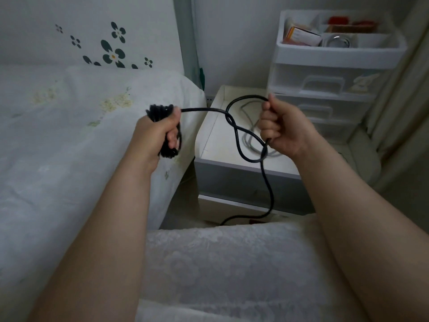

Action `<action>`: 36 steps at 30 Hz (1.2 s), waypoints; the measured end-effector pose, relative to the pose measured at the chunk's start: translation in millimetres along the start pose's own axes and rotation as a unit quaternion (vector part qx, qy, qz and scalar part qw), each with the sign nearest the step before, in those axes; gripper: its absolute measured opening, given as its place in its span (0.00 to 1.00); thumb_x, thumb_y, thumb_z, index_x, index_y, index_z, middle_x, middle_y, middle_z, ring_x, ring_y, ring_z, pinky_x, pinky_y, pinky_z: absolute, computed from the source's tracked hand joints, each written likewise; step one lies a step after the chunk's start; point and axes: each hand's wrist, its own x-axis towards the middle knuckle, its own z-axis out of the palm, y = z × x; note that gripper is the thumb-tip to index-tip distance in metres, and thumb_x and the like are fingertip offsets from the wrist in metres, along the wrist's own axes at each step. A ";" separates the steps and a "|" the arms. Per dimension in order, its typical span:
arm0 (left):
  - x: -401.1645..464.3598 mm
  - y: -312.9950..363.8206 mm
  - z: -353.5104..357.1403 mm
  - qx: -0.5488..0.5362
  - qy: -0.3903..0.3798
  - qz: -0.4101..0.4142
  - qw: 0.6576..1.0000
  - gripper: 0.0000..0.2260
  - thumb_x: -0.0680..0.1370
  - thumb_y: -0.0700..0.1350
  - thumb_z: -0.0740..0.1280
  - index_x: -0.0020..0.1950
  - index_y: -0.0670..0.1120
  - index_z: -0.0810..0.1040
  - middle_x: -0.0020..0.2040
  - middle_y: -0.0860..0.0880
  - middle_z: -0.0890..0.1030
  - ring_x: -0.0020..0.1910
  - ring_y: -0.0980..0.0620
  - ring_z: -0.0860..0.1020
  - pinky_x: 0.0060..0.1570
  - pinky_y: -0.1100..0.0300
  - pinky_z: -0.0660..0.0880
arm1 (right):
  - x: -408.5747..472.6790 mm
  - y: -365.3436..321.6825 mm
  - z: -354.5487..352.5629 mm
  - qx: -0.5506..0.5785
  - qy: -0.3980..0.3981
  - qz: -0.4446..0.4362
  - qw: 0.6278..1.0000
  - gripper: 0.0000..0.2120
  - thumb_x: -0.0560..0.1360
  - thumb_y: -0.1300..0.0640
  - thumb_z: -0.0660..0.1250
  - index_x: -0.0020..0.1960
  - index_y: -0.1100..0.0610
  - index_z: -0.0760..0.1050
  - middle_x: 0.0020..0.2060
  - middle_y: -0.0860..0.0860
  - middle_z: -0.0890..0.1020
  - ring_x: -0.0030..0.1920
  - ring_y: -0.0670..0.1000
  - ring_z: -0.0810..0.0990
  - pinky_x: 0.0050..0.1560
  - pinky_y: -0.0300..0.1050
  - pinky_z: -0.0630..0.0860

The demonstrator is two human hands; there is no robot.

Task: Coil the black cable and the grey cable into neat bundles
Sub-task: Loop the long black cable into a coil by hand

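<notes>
A: Status?

B: Mid-coil on the thin black rubber cable (267,182). Left hand (153,133) fist-grips the wound black bundle (162,131) over the bed edge. Right hand (281,129) has fingers curled round a fresh loop, tail trailing to the floor.

A: Next?

B: Probably lay that loop onto the bundle; it looks twisted into a figure-eight, so untwist first.

A: Grey one?

B: Pale grey cable (251,138) lies loose on the white bedside cabinet top (216,135), untouched.

A: Containers?

B: White plastic drawer unit (325,89); top tray holds small boxes, a metal ring-like item, red bits. Drawer contents unclear.
</notes>
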 end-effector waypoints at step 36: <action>-20.2 -26.6 68.4 -0.106 -0.093 -0.241 0.960 0.10 0.79 0.49 0.66 0.41 0.45 0.74 0.31 0.50 0.82 0.19 0.58 0.68 0.25 0.63 0.70 | 1.2 23.8 36.6 0.282 -0.142 -0.036 0.948 0.21 0.81 0.45 0.51 0.44 0.57 0.75 0.18 0.47 0.62 0.20 0.43 0.52 0.18 0.35 0.52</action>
